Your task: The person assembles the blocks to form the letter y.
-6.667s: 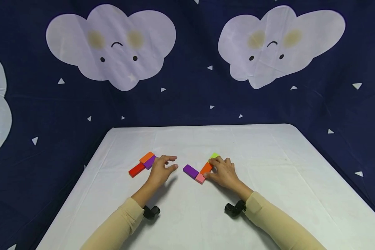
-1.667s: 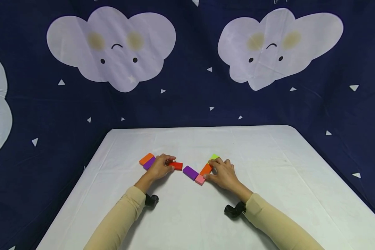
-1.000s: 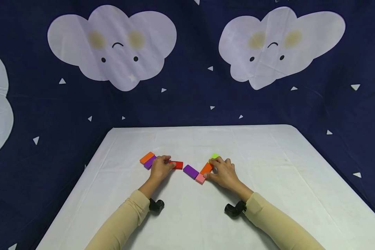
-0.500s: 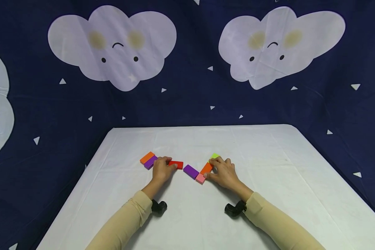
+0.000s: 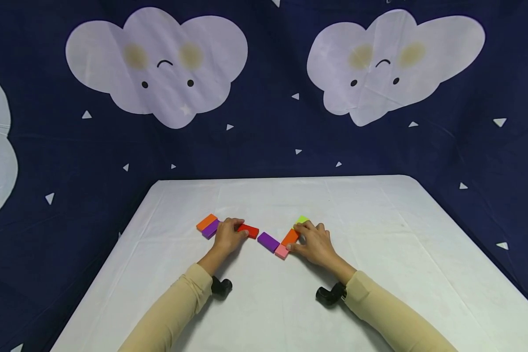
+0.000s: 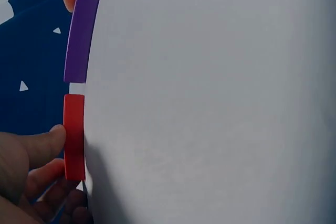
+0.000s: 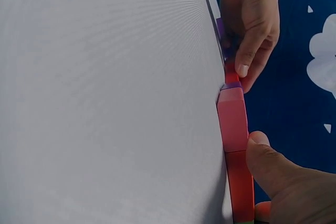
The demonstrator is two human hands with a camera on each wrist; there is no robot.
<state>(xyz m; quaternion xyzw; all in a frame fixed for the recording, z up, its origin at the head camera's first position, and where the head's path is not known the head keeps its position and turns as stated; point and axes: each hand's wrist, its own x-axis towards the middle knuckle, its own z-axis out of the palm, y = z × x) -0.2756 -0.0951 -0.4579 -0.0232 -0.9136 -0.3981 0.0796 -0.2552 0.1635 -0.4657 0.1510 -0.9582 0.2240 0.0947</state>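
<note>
My left hand (image 5: 229, 238) pinches a red block (image 5: 249, 231) between thumb and fingers. A small gap separates the red block from a purple block (image 5: 268, 242), as the left wrist view also shows. That purple block meets a pink block (image 5: 282, 251) at a corner. An orange block (image 5: 290, 237) runs from the pink block away to the back right, up to a lime green block (image 5: 302, 219). Holding the orange block is my right hand (image 5: 315, 243). Its thumb (image 7: 265, 156) lies by the joint of the pink and orange blocks. The fingers partly hide the green block.
To the left, another orange block (image 5: 207, 222) lies against a second purple block (image 5: 210, 229), partly behind my left hand. All sit on a white-covered table (image 5: 264, 313). A dark blue cloth (image 5: 264, 142) with clouds hangs behind it.
The red block has gone from beside the left pair to near the middle purple block, in my left hand. Lately it has turned, its right end swinging towards me. The right hand stays put.
</note>
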